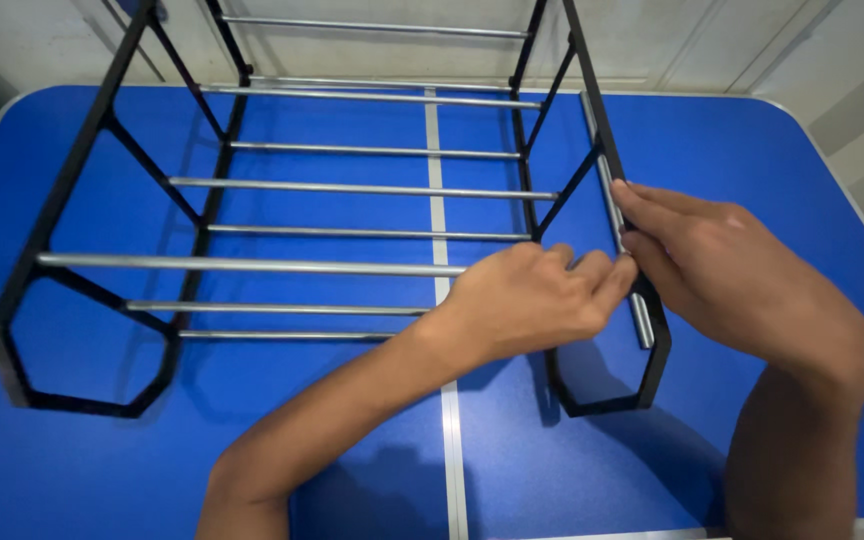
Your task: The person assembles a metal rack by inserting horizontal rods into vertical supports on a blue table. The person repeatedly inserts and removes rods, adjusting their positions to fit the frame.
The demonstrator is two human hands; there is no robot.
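A rack with two black side frames, left (52, 210) and right (592, 120), joined by several silver metal rods (352, 188), stands on a blue table (772, 160). My left hand (527, 300) is closed around the end of a rod where it meets the right black frame. My right hand (722, 265) pinches the same black frame from the outside, fingertips on it beside a loose silver rod (612, 215) lying along that frame. The two hands nearly touch at the frame.
A pale seam (442, 400) runs down the middle of the blue table. The table's white rim (852, 190) shows at the right and far edges. Pale floor or wall panels (652, 40) lie beyond the far edge.
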